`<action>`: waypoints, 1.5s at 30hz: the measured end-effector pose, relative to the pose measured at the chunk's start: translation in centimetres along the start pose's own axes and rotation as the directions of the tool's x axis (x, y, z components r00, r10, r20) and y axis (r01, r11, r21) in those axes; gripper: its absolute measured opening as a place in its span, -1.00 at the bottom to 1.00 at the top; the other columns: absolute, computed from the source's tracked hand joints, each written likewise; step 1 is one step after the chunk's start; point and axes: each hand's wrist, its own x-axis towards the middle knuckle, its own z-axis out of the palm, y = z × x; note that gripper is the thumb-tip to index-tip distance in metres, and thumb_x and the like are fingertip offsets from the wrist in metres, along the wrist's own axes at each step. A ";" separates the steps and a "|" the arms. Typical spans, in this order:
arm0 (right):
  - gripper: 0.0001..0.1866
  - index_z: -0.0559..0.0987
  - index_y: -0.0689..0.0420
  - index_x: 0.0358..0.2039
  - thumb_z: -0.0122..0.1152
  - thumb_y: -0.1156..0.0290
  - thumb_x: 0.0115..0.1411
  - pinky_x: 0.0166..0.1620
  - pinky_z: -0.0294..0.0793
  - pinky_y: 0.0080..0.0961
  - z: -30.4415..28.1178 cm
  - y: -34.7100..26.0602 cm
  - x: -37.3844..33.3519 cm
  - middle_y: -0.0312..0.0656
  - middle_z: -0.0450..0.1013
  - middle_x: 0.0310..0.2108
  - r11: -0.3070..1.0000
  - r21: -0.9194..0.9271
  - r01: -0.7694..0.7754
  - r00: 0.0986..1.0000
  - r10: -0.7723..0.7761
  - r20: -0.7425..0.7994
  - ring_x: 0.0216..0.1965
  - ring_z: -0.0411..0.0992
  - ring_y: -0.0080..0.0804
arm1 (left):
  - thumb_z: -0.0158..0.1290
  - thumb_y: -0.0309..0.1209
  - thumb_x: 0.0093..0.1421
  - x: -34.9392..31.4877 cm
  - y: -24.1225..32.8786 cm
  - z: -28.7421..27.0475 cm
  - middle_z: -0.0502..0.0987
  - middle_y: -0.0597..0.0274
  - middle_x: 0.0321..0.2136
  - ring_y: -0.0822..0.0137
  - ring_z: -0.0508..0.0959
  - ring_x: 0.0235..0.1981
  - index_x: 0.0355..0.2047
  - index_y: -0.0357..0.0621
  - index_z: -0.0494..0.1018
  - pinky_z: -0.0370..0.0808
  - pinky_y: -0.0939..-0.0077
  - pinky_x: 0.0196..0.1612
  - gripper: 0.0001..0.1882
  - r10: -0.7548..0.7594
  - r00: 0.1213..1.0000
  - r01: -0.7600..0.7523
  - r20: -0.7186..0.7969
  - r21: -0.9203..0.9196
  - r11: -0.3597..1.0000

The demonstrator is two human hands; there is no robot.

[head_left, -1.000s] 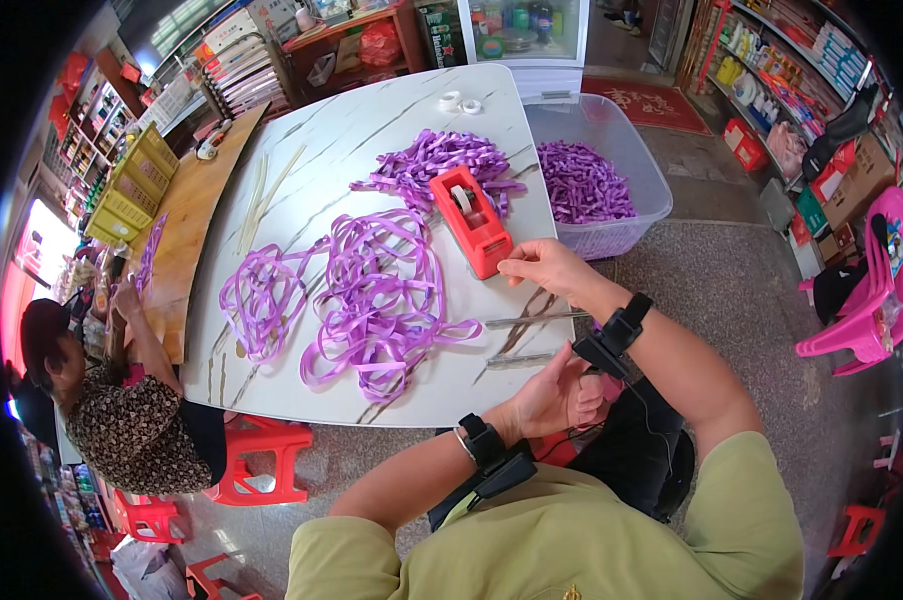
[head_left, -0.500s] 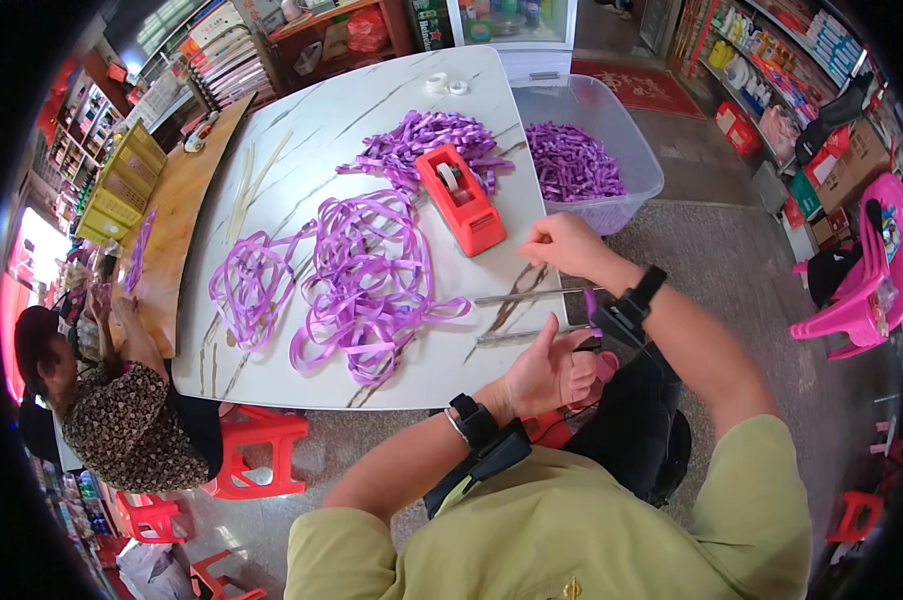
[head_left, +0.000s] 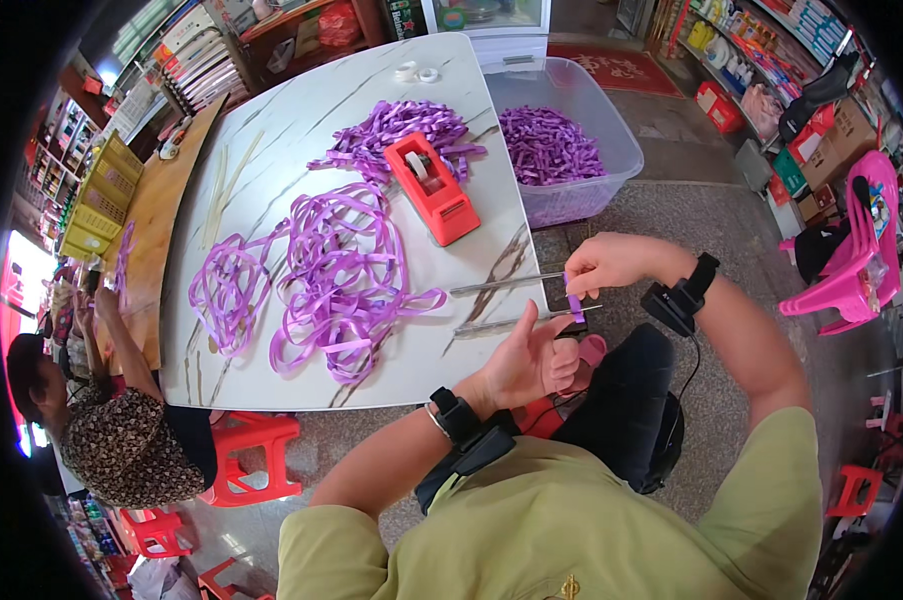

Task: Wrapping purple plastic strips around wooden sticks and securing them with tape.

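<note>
Two thin metal rods (head_left: 501,285) stick out past the near right edge of the marble-patterned table (head_left: 476,90). A short purple ribbon loop (head_left: 574,298) spans them near their tips. My right hand (head_left: 608,264) pinches this ribbon between thumb and fingers. Just below the rods is my left hand (head_left: 533,365), thumb raised and fingers curled in; whatever they may hold is hidden. A loose tangle of purple ribbon (head_left: 341,270) lies on the table to the left. Beyond it are a red tape dispenser (head_left: 433,190) and a heap of folded purple ribbon pieces (head_left: 396,135).
A clear plastic bin (head_left: 611,165) full of purple ribbon pieces stands against the table's right side. White tape rolls (head_left: 416,73) lie at the far end. At the left, a person (head_left: 121,430) sits by a wooden table (head_left: 176,200). A pink chair (head_left: 851,250) is far right.
My right hand has come down and nearer from beside the table edge to the rods, and now grips the ribbon there. My left hand keeps its curled shape. The whole view has shifted slightly.
</note>
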 end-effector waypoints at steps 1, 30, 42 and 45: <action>-0.74 0.50 0.15 -0.54 0.02 0.20 0.01 -0.47 0.31 -0.55 -0.1 -0.2 0.1 -0.31 0.43 -0.65 0.999 -0.041 -0.014 1.000 0.014 0.002 -0.57 0.38 -0.52 | -0.44 0.19 0.13 0.0 0.0 0.0 0.08 0.39 -0.65 0.45 0.11 -0.57 -0.10 0.08 0.26 0.10 0.62 -0.48 -0.42 0.007 1.000 -0.007 -0.004 0.004 1.000; -0.69 0.58 0.04 -0.66 0.07 0.06 -0.10 -0.40 0.42 -0.43 0.3 -2.3 0.4 -0.35 0.46 -0.68 0.859 -0.415 -0.299 0.954 0.269 -0.130 -0.52 0.46 -0.37 | -0.45 0.18 0.13 0.0 0.1 0.4 0.17 0.34 -0.68 0.42 0.19 -0.60 -0.19 -0.02 0.19 0.17 0.59 -0.49 -0.44 -0.003 0.998 0.001 -0.069 -0.021 1.000; -0.44 0.53 0.16 -0.57 -0.09 -0.15 0.03 -0.53 0.33 -0.48 6.2 5.3 -1.0 -0.19 0.41 -0.65 0.982 0.108 -0.155 0.896 0.185 -0.403 -0.60 0.37 -0.39 | -0.41 0.18 0.13 -0.1 0.0 0.7 0.09 0.38 -0.68 0.45 0.11 -0.60 -0.13 0.01 0.21 0.10 0.62 -0.50 -0.43 0.015 0.997 -0.013 -0.081 0.027 1.000; -0.50 0.50 0.16 -0.40 -0.14 -0.06 0.12 -0.56 0.24 -0.66 9.8 8.9 -0.4 -0.32 0.38 -0.58 0.610 0.779 0.142 0.928 0.192 -0.320 -0.63 0.24 -0.63 | -0.41 0.17 0.14 0.0 -0.1 1.0 0.08 0.38 -0.69 0.46 0.10 -0.61 -0.12 -0.01 0.21 0.10 0.62 -0.51 -0.43 0.027 0.994 -0.023 -0.107 0.044 0.999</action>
